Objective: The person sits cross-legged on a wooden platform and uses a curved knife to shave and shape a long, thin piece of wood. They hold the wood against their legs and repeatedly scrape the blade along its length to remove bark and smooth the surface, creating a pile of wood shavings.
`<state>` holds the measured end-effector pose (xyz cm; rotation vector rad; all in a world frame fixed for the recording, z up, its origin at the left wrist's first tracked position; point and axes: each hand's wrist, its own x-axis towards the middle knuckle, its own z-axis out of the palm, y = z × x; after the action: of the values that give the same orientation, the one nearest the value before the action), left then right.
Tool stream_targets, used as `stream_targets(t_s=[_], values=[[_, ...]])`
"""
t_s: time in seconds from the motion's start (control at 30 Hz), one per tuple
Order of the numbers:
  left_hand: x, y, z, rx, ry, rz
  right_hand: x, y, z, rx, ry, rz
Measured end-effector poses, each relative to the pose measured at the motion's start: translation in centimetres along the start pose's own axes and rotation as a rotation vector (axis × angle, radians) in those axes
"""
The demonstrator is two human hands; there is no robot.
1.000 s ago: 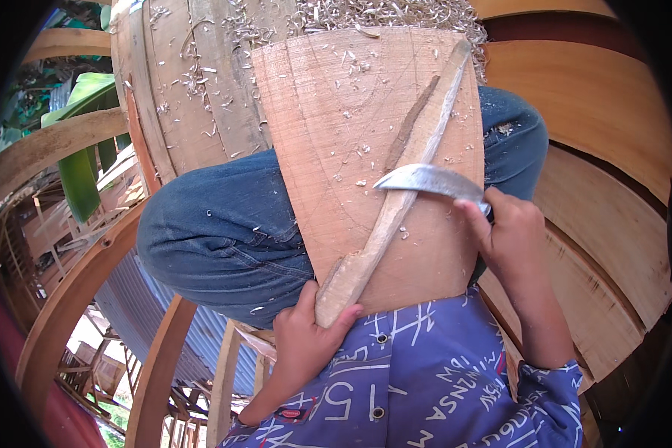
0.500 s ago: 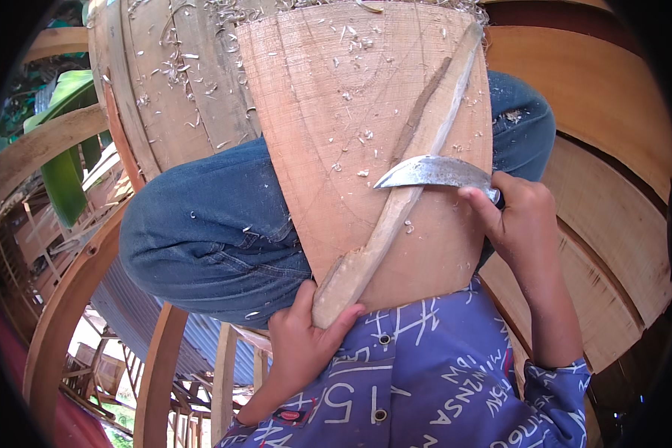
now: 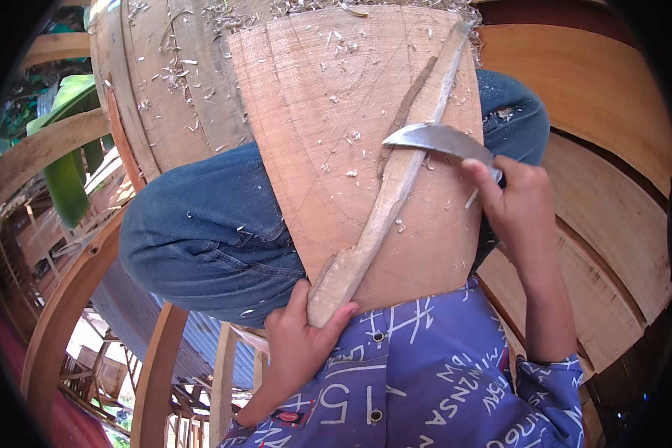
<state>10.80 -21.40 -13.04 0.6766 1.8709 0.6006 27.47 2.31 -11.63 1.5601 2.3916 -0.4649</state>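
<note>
A long, roughly carved wooden stick (image 3: 389,198) lies slantwise across a wide wooden board (image 3: 306,112) on my lap. My left hand (image 3: 300,325) is closed round the stick's thick near end, by my shirt. In my right hand (image 3: 521,198) is a curved knife (image 3: 440,137); its handle is mostly hidden by my fingers. The blade rests across the stick about midway along, its tip pointing left. Pale wood shavings (image 3: 353,136) are scattered over the board.
My bent legs in blue jeans (image 3: 201,224) support the board. A plank floor (image 3: 168,82) strewn with shavings lies ahead. Curved wooden slats (image 3: 75,306) form a railing at left, with green leaves (image 3: 66,179) beyond. Wide wooden boards (image 3: 605,246) stand at right.
The knife has moved a little way up the stick, away from me, and its blade has tilted. The board and stick have shifted slightly left. My left hand keeps its hold.
</note>
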Motion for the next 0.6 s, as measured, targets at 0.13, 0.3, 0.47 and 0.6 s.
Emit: stream_targets(t_s=[0.13, 0.3, 0.47, 0.6], values=[[0.3, 0.5, -0.5, 0.006, -0.088, -0.107, 0.8, 1.5, -0.6, -0.072, 0.051, 0.056], [0.2, -0.1, -0.4, 0.024, -0.049, -0.041, 2.9, 4.5, -0.8, 0.114, 0.199, 0.219], [0.2, -0.1, -0.4, 0.049, -0.045, 0.010, -1.2, -0.5, -0.1, 0.058, 0.008, -0.066], [0.6, 0.4, -0.3, -0.018, -0.034, -0.011, 0.9, -0.4, 0.0, 0.037, 0.006, -0.015]])
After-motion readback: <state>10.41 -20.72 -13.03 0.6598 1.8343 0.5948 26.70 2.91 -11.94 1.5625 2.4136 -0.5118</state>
